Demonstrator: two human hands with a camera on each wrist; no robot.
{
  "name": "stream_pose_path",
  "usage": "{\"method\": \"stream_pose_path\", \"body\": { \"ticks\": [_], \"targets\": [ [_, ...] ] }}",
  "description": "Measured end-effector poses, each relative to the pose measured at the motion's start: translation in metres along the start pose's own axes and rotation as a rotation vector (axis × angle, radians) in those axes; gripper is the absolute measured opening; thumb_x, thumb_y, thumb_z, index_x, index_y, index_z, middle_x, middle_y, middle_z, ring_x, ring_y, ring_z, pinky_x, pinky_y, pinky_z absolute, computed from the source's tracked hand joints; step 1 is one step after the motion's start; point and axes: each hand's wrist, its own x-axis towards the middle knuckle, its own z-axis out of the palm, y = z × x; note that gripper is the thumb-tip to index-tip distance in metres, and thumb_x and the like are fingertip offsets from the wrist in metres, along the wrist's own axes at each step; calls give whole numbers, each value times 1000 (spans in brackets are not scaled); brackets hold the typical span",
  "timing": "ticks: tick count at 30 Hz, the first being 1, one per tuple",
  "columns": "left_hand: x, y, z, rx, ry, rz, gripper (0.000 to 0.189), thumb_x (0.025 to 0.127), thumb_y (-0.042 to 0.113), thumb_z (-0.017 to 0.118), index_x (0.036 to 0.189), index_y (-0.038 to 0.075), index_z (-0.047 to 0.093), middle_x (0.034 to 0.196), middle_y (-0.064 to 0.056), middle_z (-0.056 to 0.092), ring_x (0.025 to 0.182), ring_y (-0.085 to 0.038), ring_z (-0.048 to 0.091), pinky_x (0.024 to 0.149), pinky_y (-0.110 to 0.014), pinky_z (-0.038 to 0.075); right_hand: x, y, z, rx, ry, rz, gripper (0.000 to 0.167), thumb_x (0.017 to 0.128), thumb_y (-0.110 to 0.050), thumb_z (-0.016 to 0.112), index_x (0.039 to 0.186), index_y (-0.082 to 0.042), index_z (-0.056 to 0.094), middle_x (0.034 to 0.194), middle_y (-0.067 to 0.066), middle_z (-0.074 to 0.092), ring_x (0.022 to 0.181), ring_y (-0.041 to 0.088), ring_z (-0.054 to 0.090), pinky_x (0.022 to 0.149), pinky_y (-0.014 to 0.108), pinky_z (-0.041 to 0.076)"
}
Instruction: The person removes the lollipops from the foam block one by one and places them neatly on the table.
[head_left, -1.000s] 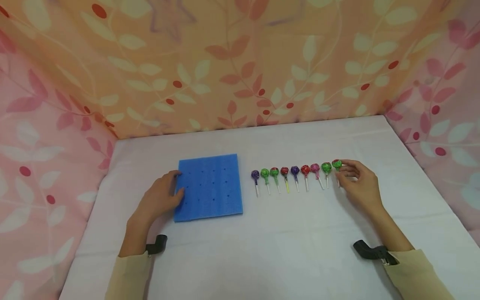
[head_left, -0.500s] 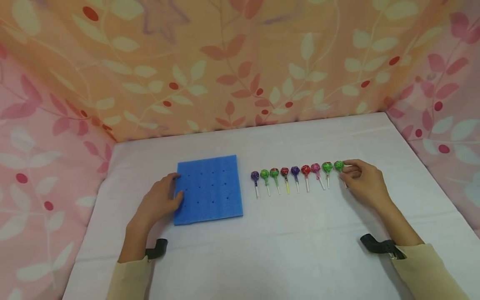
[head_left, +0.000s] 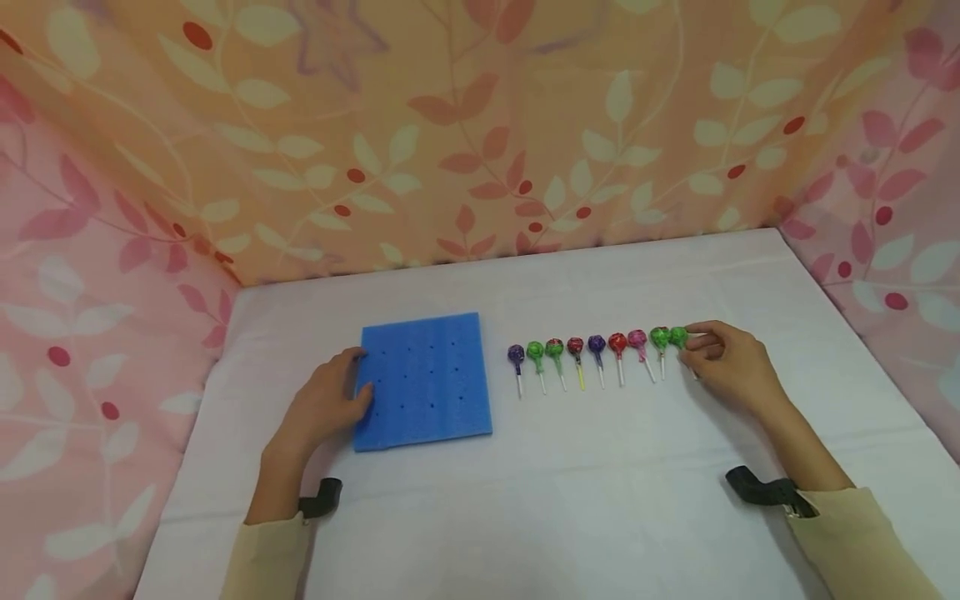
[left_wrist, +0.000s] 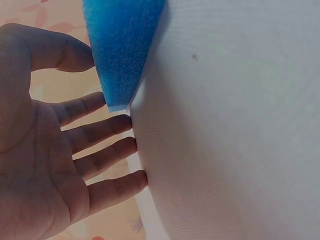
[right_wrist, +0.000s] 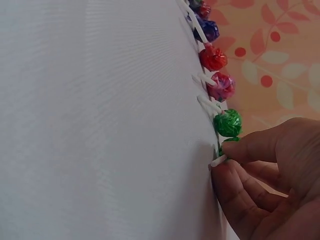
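Observation:
At the right end of a row of lollipops, my right hand (head_left: 727, 358) pinches a green lollipop (head_left: 678, 337) between thumb and fingers. In the right wrist view its white stick (right_wrist: 219, 161) pokes out between the fingertips, and the hand covers part of the candy. Close beside it lies another green lollipop (right_wrist: 228, 123). My left hand (head_left: 326, 400) rests at the left edge of a blue foam board (head_left: 423, 383) dotted with small holes. The left wrist view shows the thumb (left_wrist: 75, 56) at the foam's edge and the other fingers extended, their tips near the white cloth.
Leftward along the row lie more wrapped lollipops: a pink one (head_left: 637, 338), a red one (head_left: 617, 342), a purple one (head_left: 596, 343) and several others, sticks toward me. White cloth (head_left: 525, 500) covers the table. Leaf-patterned curtains (head_left: 480, 125) stand behind and at both sides.
The right hand has shifted the green lollipop slightly right, then back close to its neighbour, its head now level with the row. The left hand stays at the foam board; the view shifts a little.

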Motion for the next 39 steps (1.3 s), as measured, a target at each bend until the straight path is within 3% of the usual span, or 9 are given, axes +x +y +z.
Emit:
{"method": "stream_pose_path", "body": {
  "ticks": [10, 16, 25, 39],
  "targets": [
    [0, 4, -1, 22, 2, 3, 64, 101, 28, 59, 156, -1, 42, 157, -30, 50, 144, -51, 50, 117, -70, 43, -3, 6, 2, 24, -27, 51, 49, 97, -19, 76, 136, 6, 63, 115, 32, 74, 71, -17, 60, 60, 12, 53],
    [-1, 5, -1, 15, 5, -4, 64, 101, 28, 59, 156, 0, 42, 158, -29, 50, 145, -51, 49, 117, -70, 43, -4, 4, -1, 65, -19, 79, 45, 103, -23, 66, 137, 7, 62, 115, 35, 72, 62, -8, 69, 61, 12, 56],
    [-2, 5, -2, 22, 9, -11, 65, 101, 28, 58, 156, -1, 41, 159, -30, 49, 146, -52, 48, 117, -71, 42, -5, 5, -5, 109, -23, 103, 48, 106, -28, 63, 137, 8, 61, 116, 38, 71, 67, -12, 68, 60, 17, 61],
    [-3, 4, 1, 23, 13, -12, 64, 101, 29, 59, 157, 1, 42, 160, -28, 48, 146, -51, 48, 117, -71, 42, -6, 8, -7, 117, -34, 103, 49, 106, -29, 62, 138, 8, 60, 116, 37, 72, 67, -9, 70, 62, 14, 59]
  ]
}}
